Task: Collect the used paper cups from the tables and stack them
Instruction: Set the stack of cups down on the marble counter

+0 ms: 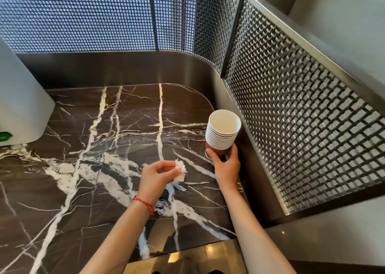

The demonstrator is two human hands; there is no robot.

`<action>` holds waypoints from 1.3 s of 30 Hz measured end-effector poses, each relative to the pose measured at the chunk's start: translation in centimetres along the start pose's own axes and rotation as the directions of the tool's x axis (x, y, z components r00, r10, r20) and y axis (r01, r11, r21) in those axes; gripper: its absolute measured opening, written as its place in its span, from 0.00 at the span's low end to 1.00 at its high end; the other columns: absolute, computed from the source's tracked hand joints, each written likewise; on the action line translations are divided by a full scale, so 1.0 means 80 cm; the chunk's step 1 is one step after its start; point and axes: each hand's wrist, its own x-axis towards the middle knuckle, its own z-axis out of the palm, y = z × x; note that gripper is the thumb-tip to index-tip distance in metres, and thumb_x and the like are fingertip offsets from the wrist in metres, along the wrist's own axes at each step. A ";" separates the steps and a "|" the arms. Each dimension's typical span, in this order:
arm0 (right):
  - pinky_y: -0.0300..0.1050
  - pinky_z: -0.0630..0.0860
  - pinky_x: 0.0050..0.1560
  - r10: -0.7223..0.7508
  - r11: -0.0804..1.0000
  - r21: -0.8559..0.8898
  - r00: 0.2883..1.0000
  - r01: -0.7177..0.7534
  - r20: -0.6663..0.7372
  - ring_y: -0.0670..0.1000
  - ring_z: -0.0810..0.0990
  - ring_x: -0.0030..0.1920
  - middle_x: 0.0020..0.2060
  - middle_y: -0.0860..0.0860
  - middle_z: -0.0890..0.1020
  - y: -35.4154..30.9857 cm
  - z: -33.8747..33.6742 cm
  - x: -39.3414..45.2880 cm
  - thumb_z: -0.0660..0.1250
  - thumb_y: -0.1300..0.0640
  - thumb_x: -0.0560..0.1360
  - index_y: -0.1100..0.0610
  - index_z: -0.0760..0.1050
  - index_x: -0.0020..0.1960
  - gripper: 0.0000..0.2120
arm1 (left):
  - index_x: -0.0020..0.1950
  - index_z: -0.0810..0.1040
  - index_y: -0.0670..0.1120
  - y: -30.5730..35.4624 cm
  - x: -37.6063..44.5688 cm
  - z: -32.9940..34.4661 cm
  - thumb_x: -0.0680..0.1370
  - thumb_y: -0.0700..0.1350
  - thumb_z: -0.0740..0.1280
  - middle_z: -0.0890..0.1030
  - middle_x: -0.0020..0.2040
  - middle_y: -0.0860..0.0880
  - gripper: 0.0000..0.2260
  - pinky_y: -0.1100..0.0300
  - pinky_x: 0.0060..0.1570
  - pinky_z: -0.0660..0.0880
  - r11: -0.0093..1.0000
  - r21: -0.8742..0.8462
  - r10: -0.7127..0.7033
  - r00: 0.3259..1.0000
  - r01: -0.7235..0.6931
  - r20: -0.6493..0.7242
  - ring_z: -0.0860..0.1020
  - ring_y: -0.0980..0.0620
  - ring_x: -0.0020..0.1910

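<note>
red cup stack (220, 136) gripped by right hand (226, 166) | left hand (157, 174) pinches tissue wad (180, 169)

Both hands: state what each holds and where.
Right hand grips the stack of paper cups around its red base; left hand pinches a crumpled tissue at the fingertips.

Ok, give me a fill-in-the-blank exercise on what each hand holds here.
1. The cup stack is held by the ____ hand.
2. The left hand pinches a crumpled white ____.
3. The tabletop is dark marble with ____ veins.
4. The left wrist wears a ____ string bracelet.

Missing words: right; tissue; white; red
</note>
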 end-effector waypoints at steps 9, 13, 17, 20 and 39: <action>0.42 0.70 0.60 0.007 1.000 0.002 1.000 -0.007 0.013 0.46 0.73 0.59 0.57 0.46 0.75 -0.004 0.013 0.024 0.76 0.58 0.67 0.58 0.68 0.67 0.31 | 0.39 0.81 0.46 0.005 0.012 0.004 0.68 0.36 0.74 0.82 0.28 0.55 0.06 0.72 0.30 0.74 0.999 -0.034 -0.014 1.000 0.013 -0.019 0.79 0.61 0.29; 0.41 0.70 0.60 0.005 1.000 0.005 1.000 -0.005 0.014 0.46 0.74 0.59 0.57 0.46 0.75 -0.004 0.018 0.031 0.77 0.58 0.66 0.58 0.69 0.66 0.31 | 0.38 0.81 0.46 0.006 0.016 0.004 0.68 0.36 0.73 0.82 0.28 0.55 0.06 0.71 0.30 0.74 0.999 -0.043 -0.020 0.999 0.018 -0.034 0.79 0.61 0.29; 0.43 0.71 0.61 0.012 1.000 0.008 1.000 -0.012 0.008 0.46 0.74 0.59 0.57 0.45 0.75 -0.002 0.020 0.033 0.77 0.57 0.66 0.57 0.69 0.66 0.31 | 0.39 0.81 0.47 0.005 0.019 0.004 0.68 0.36 0.73 0.82 0.28 0.55 0.06 0.71 0.29 0.74 0.999 -0.045 -0.022 0.999 0.020 -0.045 0.79 0.61 0.29; 0.47 0.72 0.63 0.026 1.000 0.010 1.000 -0.027 0.009 0.49 0.74 0.61 0.58 0.47 0.76 0.000 0.021 0.034 0.77 0.58 0.66 0.57 0.69 0.67 0.32 | 0.39 0.81 0.47 0.004 0.020 0.002 0.68 0.36 0.73 0.82 0.28 0.55 0.06 0.71 0.30 0.74 0.999 -0.045 -0.021 0.999 0.019 -0.041 0.79 0.61 0.29; 0.46 0.65 0.69 0.070 0.940 -0.341 0.987 -0.017 0.144 0.51 0.68 0.69 0.69 0.52 0.71 -0.013 -0.029 -0.099 0.67 0.51 0.76 0.56 0.65 0.71 0.26 | 0.39 0.81 0.47 -0.027 -0.061 -0.060 0.68 0.38 0.74 0.83 0.29 0.56 0.06 0.72 0.30 0.74 0.998 -0.053 -0.014 1.000 0.015 0.002 0.79 0.62 0.30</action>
